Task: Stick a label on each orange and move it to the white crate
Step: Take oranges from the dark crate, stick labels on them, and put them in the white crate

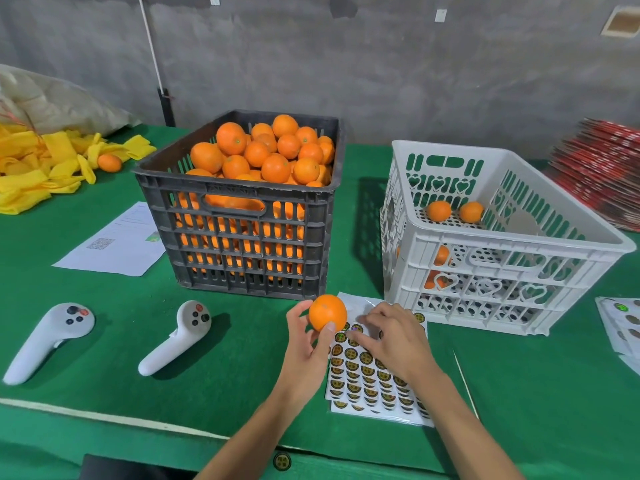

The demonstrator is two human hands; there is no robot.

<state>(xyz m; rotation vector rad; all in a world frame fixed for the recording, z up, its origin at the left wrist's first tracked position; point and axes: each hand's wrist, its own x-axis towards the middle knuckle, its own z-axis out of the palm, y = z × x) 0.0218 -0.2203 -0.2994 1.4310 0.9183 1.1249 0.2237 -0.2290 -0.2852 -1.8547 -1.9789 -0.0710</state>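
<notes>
Orange (327,312) in left hand (308,344) grip, fingers curled.

A fruit-packing workroom: bare concrete wall (381,64), green-covered table (104,341), black crate (242,237) heaped with oranges, stacked cartons (602,174).

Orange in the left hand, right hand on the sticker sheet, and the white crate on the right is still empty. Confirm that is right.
One thing is wrong: the white crate is not empty. The head view shows oranges already inside it. The left hand does hold an orange, and the right hand is on the sticker sheet.
</notes>
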